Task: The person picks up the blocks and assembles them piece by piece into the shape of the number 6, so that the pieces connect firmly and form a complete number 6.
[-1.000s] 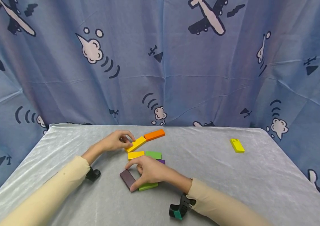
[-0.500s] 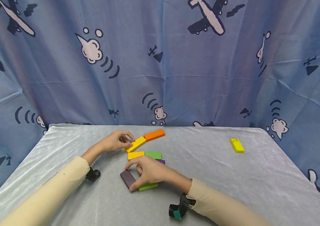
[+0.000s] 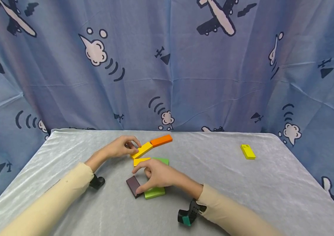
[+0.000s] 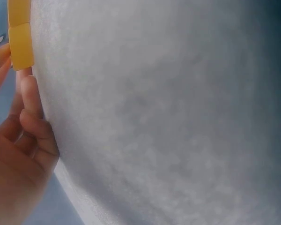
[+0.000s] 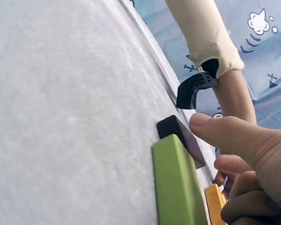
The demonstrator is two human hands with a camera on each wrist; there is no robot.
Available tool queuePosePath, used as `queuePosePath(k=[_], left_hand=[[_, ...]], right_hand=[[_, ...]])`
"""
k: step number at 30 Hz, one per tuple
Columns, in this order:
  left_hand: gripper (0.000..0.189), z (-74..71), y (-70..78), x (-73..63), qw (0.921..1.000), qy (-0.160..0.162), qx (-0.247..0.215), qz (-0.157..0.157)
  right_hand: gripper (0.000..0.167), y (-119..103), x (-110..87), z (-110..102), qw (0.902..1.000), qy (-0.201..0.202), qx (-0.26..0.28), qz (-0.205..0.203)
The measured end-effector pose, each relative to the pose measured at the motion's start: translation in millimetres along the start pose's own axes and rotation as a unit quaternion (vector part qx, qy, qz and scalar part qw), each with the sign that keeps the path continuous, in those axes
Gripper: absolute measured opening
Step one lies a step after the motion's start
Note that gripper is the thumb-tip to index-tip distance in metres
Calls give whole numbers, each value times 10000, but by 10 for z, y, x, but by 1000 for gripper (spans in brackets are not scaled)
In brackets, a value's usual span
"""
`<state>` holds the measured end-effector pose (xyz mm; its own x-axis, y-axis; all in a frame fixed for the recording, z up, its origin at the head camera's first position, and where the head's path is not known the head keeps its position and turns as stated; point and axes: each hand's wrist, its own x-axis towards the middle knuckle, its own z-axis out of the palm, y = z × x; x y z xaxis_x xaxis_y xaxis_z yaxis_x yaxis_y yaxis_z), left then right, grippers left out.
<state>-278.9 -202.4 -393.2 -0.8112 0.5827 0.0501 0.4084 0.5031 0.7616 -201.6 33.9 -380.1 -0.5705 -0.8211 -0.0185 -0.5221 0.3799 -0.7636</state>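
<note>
My left hand [image 3: 121, 147] pinches the near end of a yellow block [image 3: 142, 150] between thumb and fingers; its fingers also show at a yellow block [image 4: 22, 47] in the left wrist view. An orange block [image 3: 161, 140] lies end to end with it. My right hand [image 3: 162, 173] hovers over the nearer blocks, fingers and thumb spread apart. Its thumb is close by a dark brown-purple block [image 3: 132, 185], and a gap shows there in the right wrist view. Beside that slanted block lies a lime green block [image 5: 171, 183]. The hand partly covers another yellow block [image 3: 139, 162] and a green block [image 3: 162, 160].
A bright yellow block [image 3: 247, 151] lies alone toward the right back of the cloth-covered table [image 3: 214, 170]. Behind the table hangs a blue curtain [image 3: 190, 108] printed with planes. Each wrist wears a black camera mount [image 3: 190, 213].
My right hand has let go of the dark block and shifted slightly up and to the right, uncovering more of the lime green block. My left hand stays in place.
</note>
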Motion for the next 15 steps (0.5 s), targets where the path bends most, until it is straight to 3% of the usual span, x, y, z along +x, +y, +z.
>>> queuePosePath(k=[8,15], left_hand=[[18,4,1,-2,10000,-26,-5,-40],[18,6,-8,5,10000,-17,-52,-16]], right_hand=[[50,13,28,1,9995,-286,-137,-63],[49,44,58,7,9996,-277,-66,-14]])
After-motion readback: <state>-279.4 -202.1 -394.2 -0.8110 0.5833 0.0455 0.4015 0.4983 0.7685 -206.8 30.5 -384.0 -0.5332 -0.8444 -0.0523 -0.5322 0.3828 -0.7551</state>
